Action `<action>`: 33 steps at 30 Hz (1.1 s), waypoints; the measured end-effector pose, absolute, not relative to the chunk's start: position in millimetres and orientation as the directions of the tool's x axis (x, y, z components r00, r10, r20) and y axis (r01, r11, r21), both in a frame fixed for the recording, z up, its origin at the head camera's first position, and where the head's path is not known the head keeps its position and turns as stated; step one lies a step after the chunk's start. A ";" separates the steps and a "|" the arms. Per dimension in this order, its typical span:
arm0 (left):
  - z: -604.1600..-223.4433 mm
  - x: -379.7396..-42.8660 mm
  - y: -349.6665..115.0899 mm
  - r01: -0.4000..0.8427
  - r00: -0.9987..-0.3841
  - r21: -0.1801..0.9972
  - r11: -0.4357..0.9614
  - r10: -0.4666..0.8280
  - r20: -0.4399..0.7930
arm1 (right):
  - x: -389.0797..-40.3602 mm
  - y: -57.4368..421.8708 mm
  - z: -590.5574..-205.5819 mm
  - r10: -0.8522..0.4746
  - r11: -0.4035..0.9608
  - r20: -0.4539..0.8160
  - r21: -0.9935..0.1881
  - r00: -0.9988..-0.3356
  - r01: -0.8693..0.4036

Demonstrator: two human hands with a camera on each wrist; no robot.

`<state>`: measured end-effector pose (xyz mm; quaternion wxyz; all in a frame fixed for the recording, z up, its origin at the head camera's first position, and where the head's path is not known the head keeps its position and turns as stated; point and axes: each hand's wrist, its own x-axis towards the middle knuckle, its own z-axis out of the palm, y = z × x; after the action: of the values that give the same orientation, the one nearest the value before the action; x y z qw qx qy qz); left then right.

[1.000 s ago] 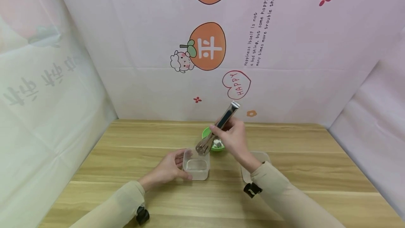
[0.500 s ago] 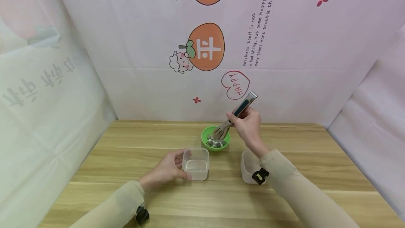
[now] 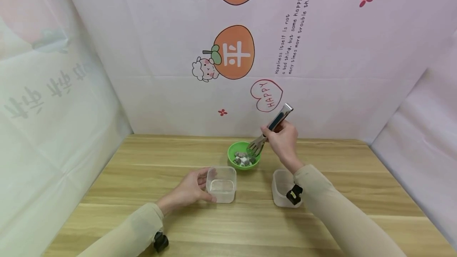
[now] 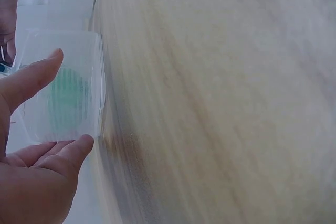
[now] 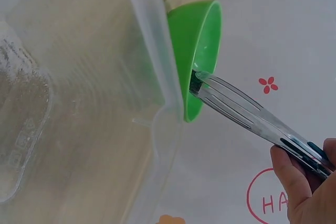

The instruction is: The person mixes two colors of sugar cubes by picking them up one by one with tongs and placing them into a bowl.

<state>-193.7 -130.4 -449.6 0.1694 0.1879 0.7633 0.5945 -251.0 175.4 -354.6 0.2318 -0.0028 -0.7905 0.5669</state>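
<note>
In the head view my left hand (image 3: 189, 189) holds a clear plastic container (image 3: 222, 197) by its left side, with the thumb near the front corner. The container stands upright on the table, and its floor shows bare. My right hand (image 3: 285, 142) grips metal tongs (image 3: 280, 118) with dark handle inlays. The slotted tong ends reach down into a green bowl (image 3: 233, 162). Several small grey and white pieces (image 3: 244, 159) lie in that bowl. In the right wrist view a dark grey piece (image 5: 195, 83) sits at the tong tips, near the bowl's rim; whether it is pinched is unclear.
A second clear container (image 3: 280, 193) stands on the wooden table (image 3: 228, 229) below my right wrist, partly covered by the wrist camera (image 3: 294, 194). Behind the table rises a printed white cloth wall (image 3: 171, 106), with more cloth at both sides.
The tongs have moved from above the left container back right to the green bowl, and now sit slightly further right in it. My left hand and its container have stayed put.
</note>
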 end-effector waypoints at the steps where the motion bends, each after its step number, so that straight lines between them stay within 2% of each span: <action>1: -449.2 -193.6 -130.7 0.087 -0.870 0.972 0.220 0.491 -0.033 | -251.2 175.6 -354.8 0.269 0.358 0.361 -0.898 -0.893 -0.256; 8: -448.9 -194.0 -130.7 0.085 -0.870 0.973 0.215 0.492 -0.033 | -247.9 177.2 -354.6 0.271 0.356 0.357 -0.900 -0.894 -0.251; 19: -448.5 -191.3 -129.7 0.093 -0.870 0.971 0.218 0.493 -0.028 | -223.4 175.7 -334.5 0.217 0.319 0.402 -0.891 -0.890 -0.324; 33: -447.9 -188.3 -131.9 0.100 -0.868 0.976 0.194 0.496 -0.010 | -191.1 170.2 -318.3 0.066 0.430 0.434 -0.825 -0.898 -0.367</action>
<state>-188.3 -131.9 -447.9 0.1641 0.1971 0.7552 0.6032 -191.1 170.2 -318.3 0.2059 0.0916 -0.8203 0.5257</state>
